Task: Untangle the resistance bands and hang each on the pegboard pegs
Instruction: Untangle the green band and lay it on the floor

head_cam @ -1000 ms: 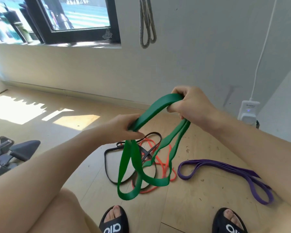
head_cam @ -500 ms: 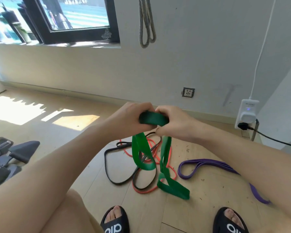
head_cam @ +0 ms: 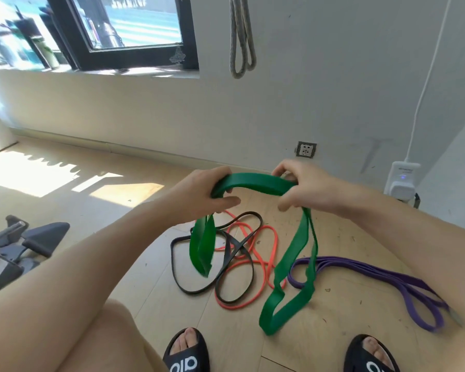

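Observation:
A wide green band arches between my left hand and my right hand, both gripping it above the floor. One short loop hangs under the left hand, a longer loop drops under the right hand to near the floor. Below them a black band and an orange band lie tangled together on the wood floor. A purple band lies apart to the right. A grey band hangs high on the wall; its peg is out of view.
My feet in black slides stand at the bottom edge. Grey exercise equipment sits at the left. A wall socket and a white plug-in device with a cable are on the wall at right. A window is at the upper left.
My hands, close together half a second ago, have moved apart, stretching the green band into an arch. The hanging loops have swung outward, the long one to the right.

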The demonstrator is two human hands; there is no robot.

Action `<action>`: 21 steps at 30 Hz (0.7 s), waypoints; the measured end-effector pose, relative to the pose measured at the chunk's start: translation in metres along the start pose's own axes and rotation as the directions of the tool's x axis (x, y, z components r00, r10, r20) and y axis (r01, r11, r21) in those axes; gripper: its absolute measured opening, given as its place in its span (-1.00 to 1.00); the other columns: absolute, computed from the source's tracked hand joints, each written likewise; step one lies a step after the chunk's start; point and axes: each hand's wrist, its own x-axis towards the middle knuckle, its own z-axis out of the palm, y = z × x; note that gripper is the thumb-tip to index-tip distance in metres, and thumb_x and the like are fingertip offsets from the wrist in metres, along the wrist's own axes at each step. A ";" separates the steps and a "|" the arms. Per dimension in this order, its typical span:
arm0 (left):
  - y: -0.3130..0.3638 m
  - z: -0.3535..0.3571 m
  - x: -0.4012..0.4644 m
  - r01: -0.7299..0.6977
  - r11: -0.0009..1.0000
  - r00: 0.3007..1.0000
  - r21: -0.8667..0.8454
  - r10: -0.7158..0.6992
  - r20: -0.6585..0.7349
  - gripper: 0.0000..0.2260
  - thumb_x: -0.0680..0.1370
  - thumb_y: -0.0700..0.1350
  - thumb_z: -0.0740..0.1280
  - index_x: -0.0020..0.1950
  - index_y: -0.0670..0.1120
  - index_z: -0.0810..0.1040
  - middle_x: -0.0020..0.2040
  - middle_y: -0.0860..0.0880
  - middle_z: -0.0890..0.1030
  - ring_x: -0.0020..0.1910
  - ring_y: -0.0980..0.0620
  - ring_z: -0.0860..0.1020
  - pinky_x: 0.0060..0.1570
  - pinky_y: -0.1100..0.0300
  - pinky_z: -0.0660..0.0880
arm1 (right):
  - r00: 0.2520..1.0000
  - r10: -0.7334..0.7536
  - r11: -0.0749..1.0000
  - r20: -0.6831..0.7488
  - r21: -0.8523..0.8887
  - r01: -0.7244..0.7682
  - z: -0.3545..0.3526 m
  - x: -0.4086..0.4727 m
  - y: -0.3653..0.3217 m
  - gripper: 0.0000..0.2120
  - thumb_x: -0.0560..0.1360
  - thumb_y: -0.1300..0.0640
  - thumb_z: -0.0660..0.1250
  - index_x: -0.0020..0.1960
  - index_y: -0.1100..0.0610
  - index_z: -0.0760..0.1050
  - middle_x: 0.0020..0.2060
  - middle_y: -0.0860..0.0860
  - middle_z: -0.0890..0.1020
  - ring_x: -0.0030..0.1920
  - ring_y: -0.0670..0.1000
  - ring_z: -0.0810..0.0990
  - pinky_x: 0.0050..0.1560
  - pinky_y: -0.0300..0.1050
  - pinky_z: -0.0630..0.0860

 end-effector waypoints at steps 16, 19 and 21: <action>-0.008 0.007 0.000 -0.001 0.999 0.996 -0.041 0.004 0.092 -0.69 0.45 0.06 0.45 0.10 -0.05 0.53 -0.09 -0.06 0.61 -0.05 -0.12 0.60 0.12 -0.17 0.57 | 0.983 -0.032 0.937 -0.181 0.338 0.093 0.005 -0.002 -0.029 -0.79 0.28 0.38 0.38 -0.22 0.10 0.50 -0.48 -0.05 0.40 -0.43 0.00 0.32 -0.38 -0.15 0.25; -0.010 0.005 -0.001 0.027 1.000 0.996 -0.016 -0.025 0.090 -0.69 0.45 0.16 0.44 0.04 0.00 0.54 -0.12 -0.02 0.61 -0.07 -0.08 0.61 0.09 -0.12 0.60 | 0.986 -0.030 0.946 -0.161 0.314 0.081 0.000 -0.001 -0.023 -0.81 0.31 0.36 0.39 -0.19 0.11 0.50 -0.47 -0.06 0.41 -0.43 -0.01 0.31 -0.37 -0.14 0.25; -0.010 0.003 -0.002 0.022 0.997 0.997 0.076 -0.028 0.072 -0.82 0.51 0.12 0.46 -0.05 0.11 0.50 -0.17 0.08 0.60 -0.12 -0.01 0.61 0.01 -0.12 0.61 | 0.993 -0.057 0.986 -0.099 0.151 0.072 0.001 -0.001 -0.019 -0.79 0.34 0.29 0.45 -0.09 0.09 0.52 -0.37 -0.05 0.51 -0.37 -0.02 0.42 -0.32 -0.13 0.32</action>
